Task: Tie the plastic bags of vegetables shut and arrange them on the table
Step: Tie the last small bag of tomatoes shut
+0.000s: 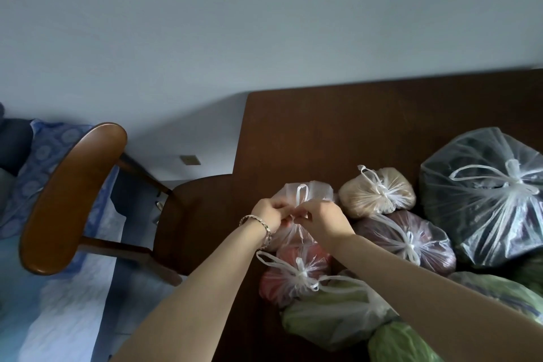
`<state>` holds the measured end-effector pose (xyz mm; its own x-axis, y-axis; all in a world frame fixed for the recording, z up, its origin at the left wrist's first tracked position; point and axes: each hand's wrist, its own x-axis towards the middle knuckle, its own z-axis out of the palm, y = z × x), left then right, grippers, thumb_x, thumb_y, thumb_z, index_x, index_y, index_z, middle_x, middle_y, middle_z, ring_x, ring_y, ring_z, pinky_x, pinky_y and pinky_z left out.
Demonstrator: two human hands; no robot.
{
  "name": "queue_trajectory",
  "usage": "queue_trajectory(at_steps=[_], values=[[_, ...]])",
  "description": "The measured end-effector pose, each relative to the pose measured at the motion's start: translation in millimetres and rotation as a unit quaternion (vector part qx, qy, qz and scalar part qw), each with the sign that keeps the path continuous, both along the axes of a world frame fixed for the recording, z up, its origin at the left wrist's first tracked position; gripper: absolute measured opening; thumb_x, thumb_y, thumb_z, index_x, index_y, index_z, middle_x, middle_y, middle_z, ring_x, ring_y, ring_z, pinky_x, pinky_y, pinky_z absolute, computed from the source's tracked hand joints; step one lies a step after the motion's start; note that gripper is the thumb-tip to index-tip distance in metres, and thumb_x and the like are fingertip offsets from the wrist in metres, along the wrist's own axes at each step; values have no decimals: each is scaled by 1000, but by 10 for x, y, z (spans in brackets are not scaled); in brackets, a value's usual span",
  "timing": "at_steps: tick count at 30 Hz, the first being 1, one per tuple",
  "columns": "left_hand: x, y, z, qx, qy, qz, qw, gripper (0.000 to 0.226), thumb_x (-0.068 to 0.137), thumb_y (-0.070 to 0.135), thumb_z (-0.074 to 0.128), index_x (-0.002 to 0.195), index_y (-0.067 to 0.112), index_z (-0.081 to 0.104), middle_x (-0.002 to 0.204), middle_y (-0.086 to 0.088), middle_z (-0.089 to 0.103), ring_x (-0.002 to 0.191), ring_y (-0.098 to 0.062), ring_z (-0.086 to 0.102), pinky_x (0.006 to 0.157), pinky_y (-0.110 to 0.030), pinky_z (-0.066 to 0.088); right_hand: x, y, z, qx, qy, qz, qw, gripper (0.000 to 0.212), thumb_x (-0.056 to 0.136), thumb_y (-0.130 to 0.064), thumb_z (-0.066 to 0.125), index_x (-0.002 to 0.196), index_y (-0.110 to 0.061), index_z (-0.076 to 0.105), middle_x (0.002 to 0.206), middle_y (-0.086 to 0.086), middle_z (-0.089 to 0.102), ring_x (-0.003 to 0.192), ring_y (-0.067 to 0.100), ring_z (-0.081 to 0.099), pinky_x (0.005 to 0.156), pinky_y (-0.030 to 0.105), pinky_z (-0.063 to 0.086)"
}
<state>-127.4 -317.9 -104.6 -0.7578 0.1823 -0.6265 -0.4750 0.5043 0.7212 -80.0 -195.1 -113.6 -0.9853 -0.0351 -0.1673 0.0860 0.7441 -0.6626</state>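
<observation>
A clear plastic bag (316,189) with pale reddish contents stands near the left edge of the dark wooden table (323,126). My left hand (269,212), with a bracelet at the wrist, and my right hand (323,217) meet over its top, each pinching a handle strip; one handle loop sticks up between them. Knotted bags lie around it: a red one (289,279) just in front, a tan one (373,195) to the right, a purple one (411,239), a large dark one (487,197), and green leafy ones (332,320) at the near edge.
A wooden chair (73,197) stands left of the table, its seat tucked against the table edge. Beyond it lies a bed with blue patterned bedding (44,156). The far half of the tabletop is bare wood against a pale wall.
</observation>
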Motion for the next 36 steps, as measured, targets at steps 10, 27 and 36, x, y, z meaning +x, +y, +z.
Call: queue_trajectory(at_steps=[10, 27, 36], values=[[44, 83, 38, 3, -8, 30, 1000, 20, 92, 8, 52, 104, -4, 64, 62, -4, 53, 27, 2, 44, 30, -7, 31, 3, 8, -4, 14, -2, -18, 1000, 23, 86, -10, 55, 104, -14, 69, 101, 5, 69, 97, 19, 58, 82, 25, 41], [16, 13, -186, -194, 161, -64, 965, 25, 91, 23, 52, 102, 9, 69, 102, -10, 70, 94, -25, 63, 72, -24, 42, 223, 21, -209, 263, 119, 143, 947, 25, 53, -35, 82, 56, -21, 62, 61, -6, 61, 57, 12, 60, 54, 19, 48], [51, 155, -85, -321, 250, -350, 844, 56, 77, 37, 52, 129, 22, 37, 128, -3, 48, 110, -25, 53, 93, -40, 48, 5, 745, 9, 141, 64, -90, 984, 29, 86, -15, 50, 115, -12, 57, 115, 8, 53, 113, 28, 47, 97, 36, 35]])
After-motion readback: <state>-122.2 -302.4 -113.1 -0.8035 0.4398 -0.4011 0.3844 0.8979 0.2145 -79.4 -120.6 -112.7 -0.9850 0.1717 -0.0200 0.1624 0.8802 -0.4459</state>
